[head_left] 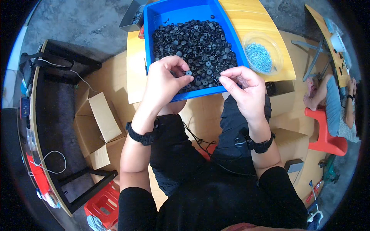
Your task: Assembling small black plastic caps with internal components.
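A blue plastic tray (pixel 236 32) holds a heap of small round black caps (pixel 192 40), several of them showing a hole in the middle. Over its near left part, my left hand (pixel 167 77) is closed, with one black cap (pixel 188 72) at the thumb and fingertips. My right hand (pixel 246 86) pinches a small thin screw-like piece (pixel 217 78) above the near right corner; its exact shape is hard to make out. Right of the tray stands a clear round bowl (pixel 278 48) of bluish-silver screws (pixel 258 57).
The tray rests on a yellow wooden table (pixel 252 17), with a dark box (pixel 131 23) behind its left corner. An opened cardboard box (pixel 104 117) lies on the floor at left, beside a black-framed shelf (pixel 58 96). Far right, another person (pixel 333 100) sits near a red stool (pixel 327 134).
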